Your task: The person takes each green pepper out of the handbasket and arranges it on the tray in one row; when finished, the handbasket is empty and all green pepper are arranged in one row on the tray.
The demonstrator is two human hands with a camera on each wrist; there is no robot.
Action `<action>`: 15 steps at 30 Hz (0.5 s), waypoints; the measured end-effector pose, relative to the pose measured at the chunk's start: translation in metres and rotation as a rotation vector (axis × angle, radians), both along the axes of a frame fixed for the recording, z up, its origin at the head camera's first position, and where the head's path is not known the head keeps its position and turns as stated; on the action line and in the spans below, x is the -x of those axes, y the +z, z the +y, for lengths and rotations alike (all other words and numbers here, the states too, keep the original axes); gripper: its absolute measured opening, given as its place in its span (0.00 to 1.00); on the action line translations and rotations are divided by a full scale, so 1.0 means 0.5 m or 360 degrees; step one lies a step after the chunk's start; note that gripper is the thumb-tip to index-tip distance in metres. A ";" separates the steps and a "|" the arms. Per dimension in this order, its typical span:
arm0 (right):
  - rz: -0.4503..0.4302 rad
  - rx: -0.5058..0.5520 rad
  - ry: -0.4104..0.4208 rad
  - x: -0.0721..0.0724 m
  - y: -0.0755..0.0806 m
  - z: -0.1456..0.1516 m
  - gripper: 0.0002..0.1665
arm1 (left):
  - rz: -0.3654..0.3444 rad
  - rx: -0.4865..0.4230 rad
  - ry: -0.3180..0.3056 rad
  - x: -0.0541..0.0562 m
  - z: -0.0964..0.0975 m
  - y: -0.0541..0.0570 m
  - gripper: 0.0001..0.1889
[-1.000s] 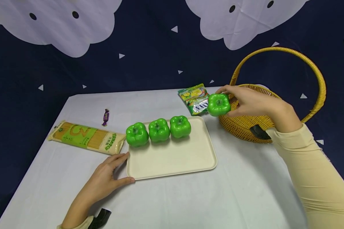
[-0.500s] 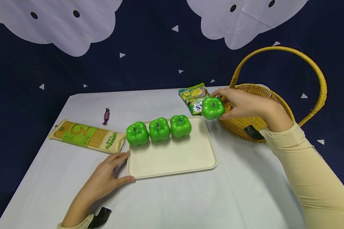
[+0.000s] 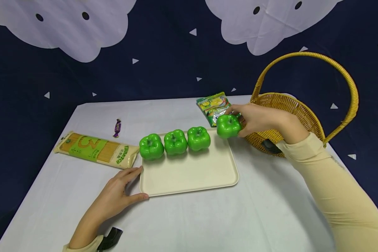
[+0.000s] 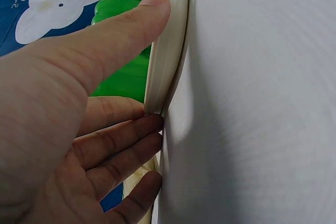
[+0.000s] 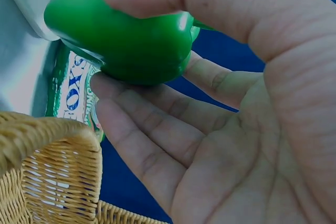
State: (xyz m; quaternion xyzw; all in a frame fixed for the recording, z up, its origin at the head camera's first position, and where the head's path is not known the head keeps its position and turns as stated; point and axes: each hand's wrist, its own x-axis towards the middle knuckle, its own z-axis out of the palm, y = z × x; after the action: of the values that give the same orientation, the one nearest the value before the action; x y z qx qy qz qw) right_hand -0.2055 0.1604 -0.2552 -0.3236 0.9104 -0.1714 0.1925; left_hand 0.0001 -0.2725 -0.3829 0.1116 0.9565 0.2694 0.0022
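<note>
My right hand (image 3: pixel 260 119) grips a green bell pepper (image 3: pixel 228 126) between thumb and fingers, over the back right corner of the cream tray (image 3: pixel 189 175). In the right wrist view the thumb lies across the held pepper (image 5: pixel 121 35), with fingertips beneath it. Three more green peppers stand in a row along the tray's back: a left one (image 3: pixel 151 147), a middle one (image 3: pixel 175 142) and a right one (image 3: pixel 198 138). At the tray's left edge my left hand (image 3: pixel 114 194) touches the rim with thumb and fingertips, its fingers fairly straight in the left wrist view.
A wicker basket (image 3: pixel 283 99) with a tall handle stands at the right, behind my right forearm. Behind the tray lies a green snack packet (image 3: pixel 212 105), partly covered by my right hand. A noodle pack (image 3: pixel 96 149) and a purple wrapped candy (image 3: pixel 117 128) lie at the left.
My right hand has carried the pepper left and toward me, from beside the basket to above the tray's back right corner. The left hand has stayed at the tray's edge.
</note>
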 end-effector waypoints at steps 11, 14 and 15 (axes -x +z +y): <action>-0.0103 -0.0085 0.0001 0.014 -0.020 -0.021 0.44 | -0.0011 -0.0005 0.0010 -0.001 -0.001 -0.002 0.49; -0.0139 -0.0071 0.0014 0.014 -0.026 -0.025 0.44 | -0.0008 -0.0002 0.0009 -0.001 -0.001 -0.002 0.49; -0.0153 -0.0068 0.0016 0.014 -0.028 -0.026 0.44 | -0.0005 -0.0003 0.0007 -0.001 -0.002 -0.002 0.49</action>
State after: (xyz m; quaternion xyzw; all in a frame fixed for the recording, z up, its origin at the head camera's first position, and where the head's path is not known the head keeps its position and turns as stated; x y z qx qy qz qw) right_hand -0.2127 0.1473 -0.2692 -0.3154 0.9019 -0.1662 0.2438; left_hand 0.0004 -0.2733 -0.3841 0.1091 0.9565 0.2706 0.0029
